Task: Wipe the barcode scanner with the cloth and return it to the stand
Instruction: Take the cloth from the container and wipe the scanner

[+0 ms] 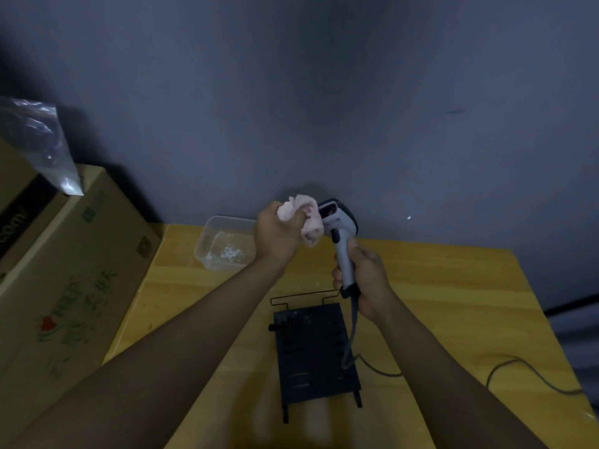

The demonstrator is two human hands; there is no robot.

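My right hand (366, 280) grips the handle of a grey barcode scanner (340, 228), held upright above the table with its window facing left. My left hand (278, 234) clutches a bunched pale pink cloth (306, 218) and presses it against the scanner's head. The black stand (314, 351), a flat slotted plate with a wire frame at its far end, lies on the yellow wooden table (453, 303) below my hands. The scanner's cable (518, 367) hangs down from the handle and runs off across the table to the right.
A clear plastic tub (210, 241) sits at the table's far left corner. A large cardboard box (64, 270) stands left of the table with a clear plastic bag (42, 140) on top. A grey wall lies just behind.
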